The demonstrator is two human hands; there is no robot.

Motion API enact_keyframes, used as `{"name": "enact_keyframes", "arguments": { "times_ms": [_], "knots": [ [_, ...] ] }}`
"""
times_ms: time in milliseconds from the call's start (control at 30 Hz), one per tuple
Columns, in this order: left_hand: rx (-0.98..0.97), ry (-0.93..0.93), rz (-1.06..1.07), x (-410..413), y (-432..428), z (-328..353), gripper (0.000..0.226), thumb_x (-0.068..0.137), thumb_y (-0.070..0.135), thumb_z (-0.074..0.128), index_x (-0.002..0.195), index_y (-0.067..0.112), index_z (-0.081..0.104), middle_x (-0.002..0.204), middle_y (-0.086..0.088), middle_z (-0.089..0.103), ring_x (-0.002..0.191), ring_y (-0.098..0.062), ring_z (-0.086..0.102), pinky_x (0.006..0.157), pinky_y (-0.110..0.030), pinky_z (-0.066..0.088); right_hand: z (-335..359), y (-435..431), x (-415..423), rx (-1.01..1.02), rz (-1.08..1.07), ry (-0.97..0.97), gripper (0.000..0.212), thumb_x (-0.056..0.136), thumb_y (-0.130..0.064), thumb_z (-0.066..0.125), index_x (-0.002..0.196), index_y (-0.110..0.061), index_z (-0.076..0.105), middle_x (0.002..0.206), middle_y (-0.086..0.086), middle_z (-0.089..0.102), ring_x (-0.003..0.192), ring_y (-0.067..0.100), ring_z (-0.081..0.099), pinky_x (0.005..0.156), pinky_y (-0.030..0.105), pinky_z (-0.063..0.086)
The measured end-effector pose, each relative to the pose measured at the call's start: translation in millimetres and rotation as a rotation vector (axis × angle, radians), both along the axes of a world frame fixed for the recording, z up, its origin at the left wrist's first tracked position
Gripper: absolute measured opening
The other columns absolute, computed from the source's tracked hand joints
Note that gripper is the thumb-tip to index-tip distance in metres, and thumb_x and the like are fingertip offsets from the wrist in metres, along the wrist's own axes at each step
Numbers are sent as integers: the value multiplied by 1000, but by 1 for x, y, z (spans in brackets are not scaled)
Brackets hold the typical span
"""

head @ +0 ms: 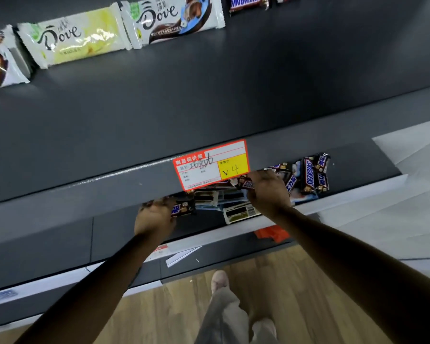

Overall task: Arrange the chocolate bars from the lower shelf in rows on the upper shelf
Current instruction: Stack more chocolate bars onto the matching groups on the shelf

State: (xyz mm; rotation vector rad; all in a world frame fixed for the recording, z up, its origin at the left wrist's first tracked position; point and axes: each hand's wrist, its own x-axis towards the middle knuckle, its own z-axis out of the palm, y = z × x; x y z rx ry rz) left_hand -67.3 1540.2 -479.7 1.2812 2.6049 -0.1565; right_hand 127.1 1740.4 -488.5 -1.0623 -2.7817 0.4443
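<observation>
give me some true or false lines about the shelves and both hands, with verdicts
1. The left hand holds a Snickers bar down at the lower shelf. True.
2. The right hand rests on the upper shelf. False: it is down at the lower shelf, gripping a second Snickers bar.
3. A yellow Dove bar lies on the upper shelf. True.
4. The price tag is blue. False: it is red with a yellow box.
5. No loose bars remain on the lower shelf. False: a pile of Snickers bars lies to the right of the right hand.
</observation>
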Motion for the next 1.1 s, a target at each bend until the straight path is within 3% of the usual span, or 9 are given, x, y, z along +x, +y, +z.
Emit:
{"name": "enact_keyframes", "arguments": {
  "times_ms": [133,300,367,500,667,767,900,1100],
  "knots": [
    [169,44,-119,37,13,33,40,75,25,69,112,12,63,109,-14,57,85,-37,61,76,-39,49,33,-15,17,18,22,78,54,79,-31,39,130,-16,49,119,8,57,112,26,46,93,38,37],
    [293,81,-260,82,26,73,36,63,24,75,96,10,68,87,-12,58,69,-33,63,57,-36,54,77,-27,54,139,17,164,36,73,-21,64,107,-10,62,98,11,65,96,32,56,84,41,47],
    [358,117,-298,103,30,93,38,63,26,77,96,11,69,86,-10,58,68,-31,63,54,-36,55,96,-29,73,192,2,246,33,70,-24,59,99,-9,64,91,10,66,87,32,59,77,40,52],
    [550,129,-364,140,35,144,44,62,27,80,102,14,69,90,-6,59,74,-26,63,54,-35,56,149,-35,112,315,-26,412,33,72,-29,58,102,-13,61,97,6,65,88,27,58,77,37,50],
    [729,125,-462,176,37,219,43,71,38,73,108,19,67,93,-3,68,81,-22,62,67,-29,49,225,-37,149,382,-37,627,32,77,-31,57,103,-12,58,102,6,63,94,25,54,81,36,45],
    [778,180,-498,187,36,262,43,75,47,60,111,25,63,91,0,69,78,-22,63,63,-28,46,263,-36,156,395,-85,692,32,76,-25,63,104,-11,60,99,7,63,92,24,53,78,34,40],
    [798,156,-474,183,43,296,46,78,48,66,117,27,54,98,3,60,78,-20,61,63,-31,49,295,-26,147,381,-43,718,31,79,-28,62,106,-13,61,99,3,62,90,14,51,79,33,41],
    [754,66,-443,139,73,307,51,73,44,73,118,33,51,105,10,54,91,-11,56,76,-30,47,305,4,113,369,-20,688,28,78,-22,67,104,-14,60,98,2,61,90,17,54,80,35,44]
  ]
}}
